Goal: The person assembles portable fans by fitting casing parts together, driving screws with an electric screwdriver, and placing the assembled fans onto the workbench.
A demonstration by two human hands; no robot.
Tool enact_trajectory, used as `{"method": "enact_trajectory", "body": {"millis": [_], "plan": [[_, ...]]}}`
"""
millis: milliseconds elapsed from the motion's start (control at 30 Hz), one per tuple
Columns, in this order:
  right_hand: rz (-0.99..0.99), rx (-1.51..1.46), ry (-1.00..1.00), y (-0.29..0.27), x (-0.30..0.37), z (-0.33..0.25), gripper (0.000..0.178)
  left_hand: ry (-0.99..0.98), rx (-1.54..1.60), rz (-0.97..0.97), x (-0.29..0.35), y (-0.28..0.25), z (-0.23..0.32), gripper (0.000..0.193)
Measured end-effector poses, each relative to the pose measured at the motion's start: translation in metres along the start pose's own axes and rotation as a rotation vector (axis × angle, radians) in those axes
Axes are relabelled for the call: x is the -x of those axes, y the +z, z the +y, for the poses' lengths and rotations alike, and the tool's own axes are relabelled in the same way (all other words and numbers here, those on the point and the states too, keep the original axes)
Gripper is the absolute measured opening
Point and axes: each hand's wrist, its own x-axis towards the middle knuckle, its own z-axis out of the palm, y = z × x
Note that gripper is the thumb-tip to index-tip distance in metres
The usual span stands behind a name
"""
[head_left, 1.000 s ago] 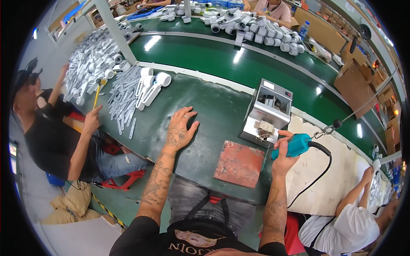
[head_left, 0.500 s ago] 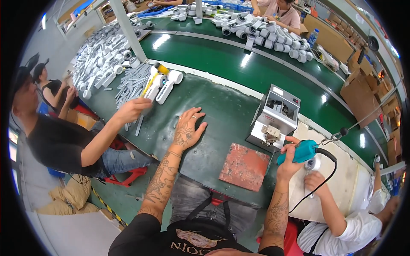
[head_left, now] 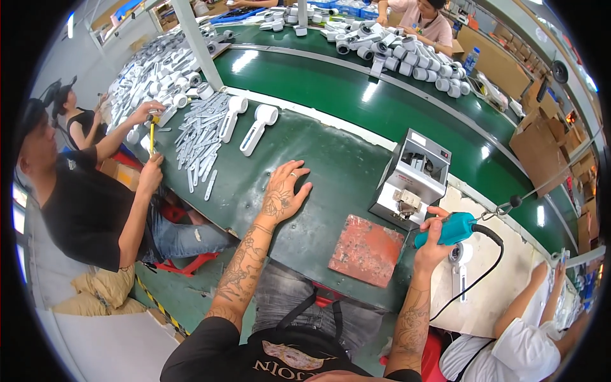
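Note:
My left hand lies flat on the dark green tabletop, fingers spread, with nothing under it that I can see. My right hand is wrapped round a teal electric screwdriver, which hangs from a hook and trails a black cord. Its tip points left, toward a worn red plate near the table's front edge. Just beyond my right hand stands a grey metal box-shaped machine with an open front. Two white round-headed handle pieces, one of them nearer, lie beyond my left hand.
Thin grey strips are heaped at the left, by a large pile of white parts. A co-worker sits at my left with a yellow-handled tool. At right, another white piece lies on a pale board beside a second co-worker. A green conveyor runs behind.
The left co-worker's hands and yellow-handled tool have moved left, away from the two white pieces. The right co-worker has let go of a white piece and drawn back. My hands stay put.

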Motion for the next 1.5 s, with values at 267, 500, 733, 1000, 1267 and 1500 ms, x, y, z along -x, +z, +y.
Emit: {"method": "enact_trajectory", "body": {"millis": [267,500,733,1000,1267,1500], "plan": [[0.011,0.045,-0.050,0.005,0.000,-0.004,0.031,0.007,-0.006,-0.009,0.001,0.000,0.000,0.034],[-0.003,0.048,-0.058,0.005,0.000,-0.003,0.030,0.008,-0.007,0.004,0.001,0.001,-0.002,0.033],[-0.023,0.022,0.014,0.003,-0.001,-0.004,0.031,0.026,-0.020,0.023,-0.002,-0.005,0.000,0.033],[-0.013,0.018,-0.013,0.014,0.002,0.001,0.023,0.049,-0.032,0.036,0.006,-0.009,-0.009,0.033],[0.040,0.082,0.034,-0.009,0.004,0.001,0.020,0.098,0.014,0.049,-0.001,0.014,0.002,0.034],[0.021,-0.009,0.036,0.017,0.004,0.009,0.016,0.058,-0.033,0.075,0.008,-0.010,-0.012,0.034]]}}
